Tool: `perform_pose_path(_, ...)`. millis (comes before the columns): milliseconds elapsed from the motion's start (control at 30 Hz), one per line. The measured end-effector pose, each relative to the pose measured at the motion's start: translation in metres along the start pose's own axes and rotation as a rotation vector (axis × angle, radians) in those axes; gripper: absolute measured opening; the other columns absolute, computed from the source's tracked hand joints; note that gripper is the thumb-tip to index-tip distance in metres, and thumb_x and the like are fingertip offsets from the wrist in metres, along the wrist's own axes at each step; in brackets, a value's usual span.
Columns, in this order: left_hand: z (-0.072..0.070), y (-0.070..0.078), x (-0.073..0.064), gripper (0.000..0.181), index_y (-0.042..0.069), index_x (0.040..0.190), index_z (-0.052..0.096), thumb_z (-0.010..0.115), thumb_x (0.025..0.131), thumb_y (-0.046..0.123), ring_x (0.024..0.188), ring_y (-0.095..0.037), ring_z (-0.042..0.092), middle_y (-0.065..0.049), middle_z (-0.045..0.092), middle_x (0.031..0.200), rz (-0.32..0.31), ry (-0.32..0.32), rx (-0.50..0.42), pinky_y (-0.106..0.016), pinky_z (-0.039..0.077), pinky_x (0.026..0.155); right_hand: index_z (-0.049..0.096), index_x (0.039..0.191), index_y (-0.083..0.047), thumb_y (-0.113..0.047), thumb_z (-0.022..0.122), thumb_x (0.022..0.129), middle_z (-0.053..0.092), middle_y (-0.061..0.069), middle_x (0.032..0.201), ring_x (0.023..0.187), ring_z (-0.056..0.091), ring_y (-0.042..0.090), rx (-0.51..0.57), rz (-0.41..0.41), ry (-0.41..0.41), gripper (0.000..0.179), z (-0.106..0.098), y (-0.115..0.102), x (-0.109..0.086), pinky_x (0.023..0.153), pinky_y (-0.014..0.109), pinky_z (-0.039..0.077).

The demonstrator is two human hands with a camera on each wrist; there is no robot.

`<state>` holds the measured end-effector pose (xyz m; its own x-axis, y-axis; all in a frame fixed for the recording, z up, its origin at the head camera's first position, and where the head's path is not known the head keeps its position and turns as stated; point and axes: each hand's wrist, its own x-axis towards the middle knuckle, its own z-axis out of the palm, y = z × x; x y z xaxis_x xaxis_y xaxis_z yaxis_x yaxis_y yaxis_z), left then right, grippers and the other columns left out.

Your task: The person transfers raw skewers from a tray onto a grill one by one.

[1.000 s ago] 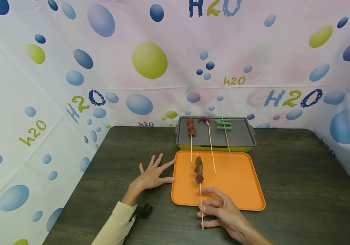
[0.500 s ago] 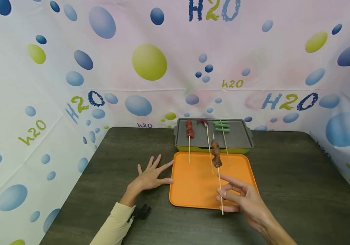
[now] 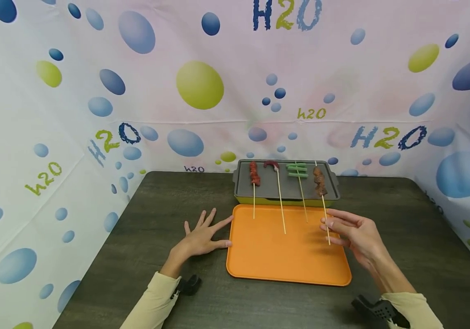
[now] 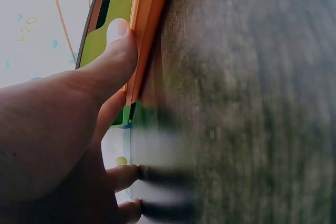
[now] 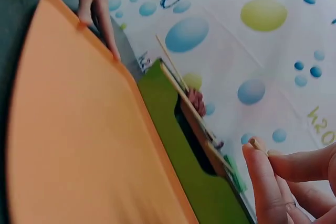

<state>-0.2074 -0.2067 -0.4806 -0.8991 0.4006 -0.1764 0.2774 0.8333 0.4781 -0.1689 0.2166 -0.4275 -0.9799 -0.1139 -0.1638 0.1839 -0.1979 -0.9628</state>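
Note:
My right hand pinches the bare stick of a brown meat skewer between thumb and fingers. The meat end overlaps the right part of the grey grill pan in the head view, while the stick crosses the orange tray's far right corner. In the right wrist view only the stick's butt end shows at the fingertips. My left hand lies with fingers spread on the table, its thumb and index tip touching the left rim of the orange tray. From the left wrist, the thumb overlaps the tray's edge.
Across the pan lie a red meat skewer, a dark red curled skewer and a green vegetable skewer, their sticks reaching over the tray. A patterned backdrop rises behind the dark wooden table.
My right hand has carried the brown meat skewer from over the tray's left part rightward and forward to the pan's right side. The left hand has stayed at the tray's rim.

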Motion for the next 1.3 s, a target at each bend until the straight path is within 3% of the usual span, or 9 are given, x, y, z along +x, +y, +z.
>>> perform_pose_path(233,0.001,0.002,-0.002,0.077,0.039,0.162,0.033,0.062,0.095,0.062,0.155,-0.046,-0.005,-0.017,0.003,0.171,-0.002,-0.003,0.000,-0.086,-0.009,0.102,0.053,0.148,0.002,-0.012,0.076,0.095,0.078,-0.001,0.104,0.095,0.076,0.014,-0.031,0.036,0.060,0.060,-0.012,0.000,0.024,0.078,0.032,0.060)
perform_pose_path(700,0.000,0.003,-0.006,0.076,0.038,0.162,0.033,0.063,0.096,0.060,0.155,-0.046,-0.005,-0.017,0.003,0.171,-0.004,-0.002,-0.008,-0.085,-0.009,0.103,0.061,0.142,-0.001,-0.008,0.076,0.094,0.079,-0.001,0.097,0.093,0.076,0.015,-0.005,0.068,0.084,0.051,-0.018,0.001,0.048,0.076,0.030,0.061)
perform_pose_path(967,0.002,0.001,-0.005,0.078,0.034,0.163,0.032,0.064,0.096,0.059,0.154,-0.048,-0.005,-0.019,0.002,0.171,0.022,0.001,-0.030,-0.086,-0.009,0.102,0.044,0.152,0.007,-0.010,0.075,0.095,0.078,-0.003,0.099,0.093,0.076,0.013,-0.017,0.071,0.088,0.067,-0.020,0.003,0.053,0.079,0.031,0.060)
perform_pose_path(1167,0.001,-0.005,-0.010,0.077,0.033,0.163,0.031,0.062,0.097,0.058,0.154,-0.050,-0.006,-0.021,0.003,0.170,0.021,-0.023,-0.043,-0.087,-0.009,0.100,0.036,0.156,0.006,-0.020,0.071,0.099,0.077,-0.006,0.101,0.095,0.075,0.013,-0.023,0.070,0.064,0.072,-0.022,0.004,0.049,0.081,0.032,0.060)
perform_pose_path(1300,-0.004,-0.009,-0.013,0.070,0.030,0.163,0.032,0.058,0.102,0.053,0.153,-0.051,-0.004,-0.022,0.007,0.170,0.023,-0.017,-0.086,-0.087,-0.008,0.101,0.031,0.157,0.007,-0.029,0.065,0.103,0.075,-0.007,0.110,0.098,0.073,0.008,-0.132,-0.004,0.039,0.073,-0.026,0.008,0.041,0.084,0.032,0.059)
